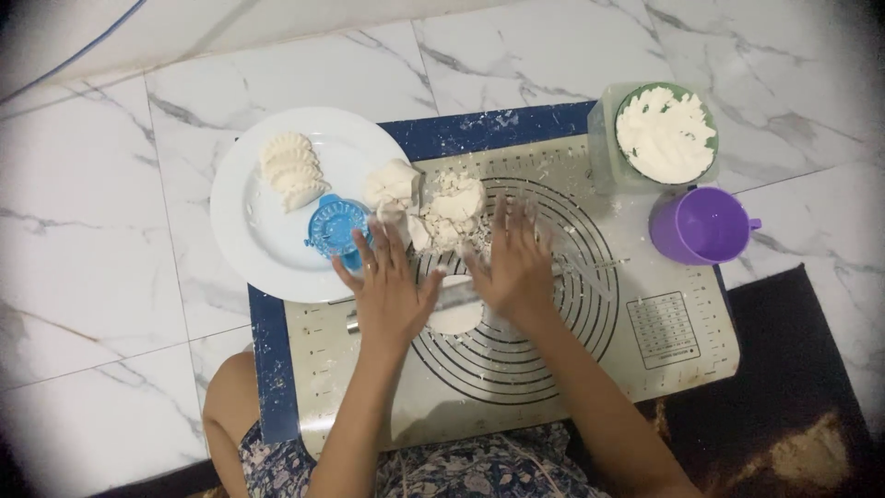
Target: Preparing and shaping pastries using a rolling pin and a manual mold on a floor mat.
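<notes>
1. Centre of the frame: the left hand (387,281) and right hand (516,267) lie flat, fingers spread and released, palms pressing a metal rolling pin (454,297) across a small dough disc (456,316) on the baking mat (664,267).
2. The step in hand looks like rolling the disc thin.
3. Just above lie dough scraps (452,207); on the white plate (240,231) at upper left sit folded dumplings (290,171) and a blue mould (336,226).
4. Even pressure from both palms seems called for.
</notes>
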